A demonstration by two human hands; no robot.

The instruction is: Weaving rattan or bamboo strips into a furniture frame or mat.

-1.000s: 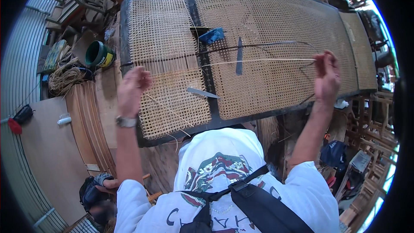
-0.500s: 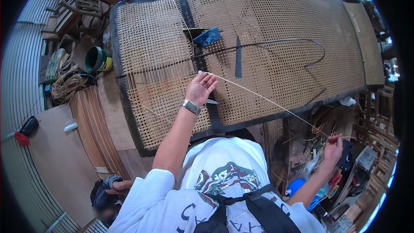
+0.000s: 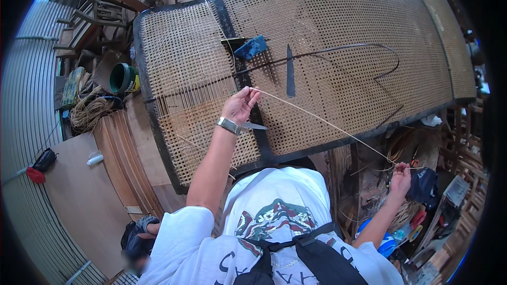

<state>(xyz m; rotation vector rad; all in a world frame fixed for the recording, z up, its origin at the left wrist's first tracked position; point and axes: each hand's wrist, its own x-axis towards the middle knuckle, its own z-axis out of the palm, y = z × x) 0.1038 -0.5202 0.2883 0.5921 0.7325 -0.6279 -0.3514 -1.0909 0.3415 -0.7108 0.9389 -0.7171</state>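
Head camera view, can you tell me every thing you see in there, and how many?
Cane strand: one, pale, between both hands
Woven cane sections: three, tan, ahead
Black frame: one, around the cane
Thin strip: one, dark brown, across the cane
Blades: two, grey, on the framed cane
Block: one, blue, on the cane
Bucket: one, green, left
Chairs: several, brown, upper left
Edge clutter: uncountable, mixed colours
Watch: one, silver, left wrist
Shirt: one, white, below
Left hand: one, bare, middle
Right hand: one, bare, right

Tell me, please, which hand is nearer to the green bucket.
Left: the left hand is right of the bucket, over the woven panel; the right hand is farther right.
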